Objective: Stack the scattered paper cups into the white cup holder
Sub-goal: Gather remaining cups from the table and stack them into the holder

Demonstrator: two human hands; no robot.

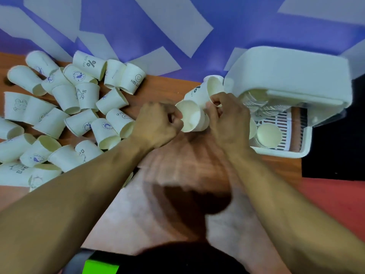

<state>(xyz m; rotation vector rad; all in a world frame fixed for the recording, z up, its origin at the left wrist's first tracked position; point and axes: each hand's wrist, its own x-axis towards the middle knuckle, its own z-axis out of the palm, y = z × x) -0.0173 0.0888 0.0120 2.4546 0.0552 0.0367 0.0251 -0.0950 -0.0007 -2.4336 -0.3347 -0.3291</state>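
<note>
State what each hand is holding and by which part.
The left hand grips a paper cup at its rim. The right hand pinches a second cup at its rim, beside the white cup holder.

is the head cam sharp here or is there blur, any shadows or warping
Head view: soft overall, motion smear on the table below the wrists; both the left hand and right hand cast a dark shadow there; wide-angle bending at the edges; scattered cups stay readable, cup holder washed out.
</note>
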